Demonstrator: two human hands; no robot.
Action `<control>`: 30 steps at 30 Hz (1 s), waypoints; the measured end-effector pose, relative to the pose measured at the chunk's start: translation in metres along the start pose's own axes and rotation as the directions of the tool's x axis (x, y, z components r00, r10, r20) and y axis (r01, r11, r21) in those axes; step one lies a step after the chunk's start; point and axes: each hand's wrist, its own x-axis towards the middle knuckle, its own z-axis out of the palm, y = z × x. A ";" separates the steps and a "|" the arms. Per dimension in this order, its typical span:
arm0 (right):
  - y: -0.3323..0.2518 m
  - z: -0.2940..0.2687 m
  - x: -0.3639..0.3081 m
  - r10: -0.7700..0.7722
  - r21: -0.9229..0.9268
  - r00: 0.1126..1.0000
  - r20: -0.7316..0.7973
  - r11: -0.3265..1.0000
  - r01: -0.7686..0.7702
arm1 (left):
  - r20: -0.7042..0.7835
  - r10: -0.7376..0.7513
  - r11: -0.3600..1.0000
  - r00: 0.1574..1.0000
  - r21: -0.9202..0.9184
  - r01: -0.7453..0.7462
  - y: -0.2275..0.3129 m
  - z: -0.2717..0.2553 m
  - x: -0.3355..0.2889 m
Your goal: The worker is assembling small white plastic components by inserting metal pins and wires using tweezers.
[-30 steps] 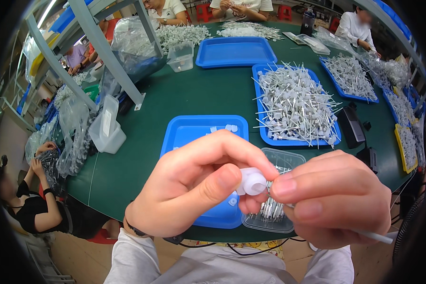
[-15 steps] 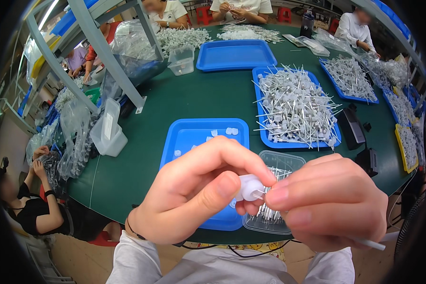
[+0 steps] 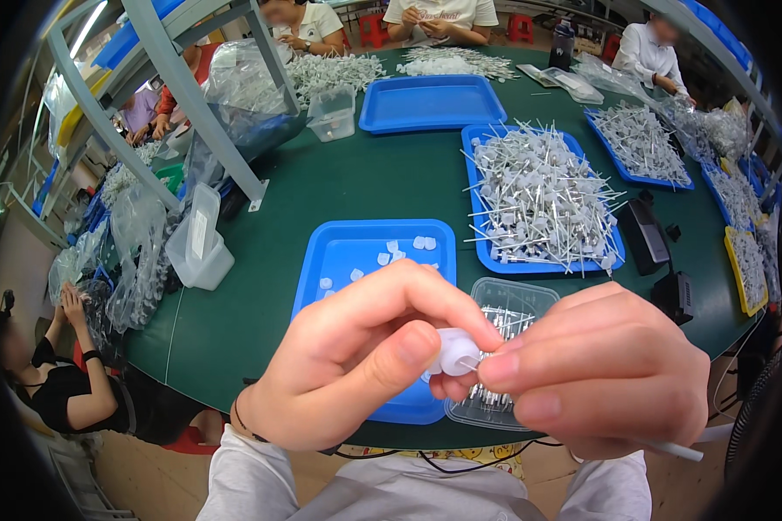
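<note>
My left hand pinches a small white plastic cap between thumb and curled fingers, its round opening toward the right. From the other side, my right hand grips a thin metal pin, whose tip is at the cap's opening; how deep it goes I cannot tell. A white rod end sticks out beyond the heel of my right hand; its link to the pin is hidden. Beneath my hands, a blue tray holds loose white caps, and a clear plastic box holds metal pins.
A blue tray heaped with capped rods stands behind the box, and another blue tray lies farther back. Black devices sit at the right. Grey shelf posts and a clear tub are at the left. Co-workers sit around the table.
The cap has turned slightly, so its opening shows more. My right fingers have shifted a little at the pin. The left hand has hardly moved.
</note>
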 end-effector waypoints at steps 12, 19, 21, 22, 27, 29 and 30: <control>0.003 0.010 -0.004 0.091 -0.046 0.995 -0.048 0.995 -0.094 | -0.025 0.057 0.998 0.998 0.036 -0.056 -0.008 -0.005 0.002; 0.001 0.005 -0.005 0.103 -0.052 0.994 -0.023 0.993 -0.104 | 0.099 0.023 0.991 0.995 -0.131 -0.010 -0.010 -0.011 0.001; 0.001 0.003 -0.003 0.105 -0.039 0.994 -0.014 0.994 -0.106 | 0.091 0.028 0.990 0.995 -0.143 -0.015 -0.010 -0.011 0.001; 0.000 0.001 0.000 0.105 -0.033 0.994 0.005 0.994 -0.105 | 0.088 0.032 0.989 0.996 -0.146 -0.018 -0.010 -0.011 0.001; 0.002 0.000 0.000 0.087 0.000 0.996 0.011 0.996 -0.087 | 0.098 0.021 0.978 0.995 -0.208 0.000 -0.011 -0.012 0.000; 0.003 0.000 -0.001 0.084 0.024 0.996 0.010 0.996 -0.084 | 0.114 0.007 0.973 0.993 -0.230 0.019 -0.010 -0.012 0.000; 0.003 0.000 -0.001 0.082 0.036 0.997 0.010 0.996 -0.083 | 0.072 -0.030 0.979 0.997 -0.198 0.044 -0.008 -0.010 -0.001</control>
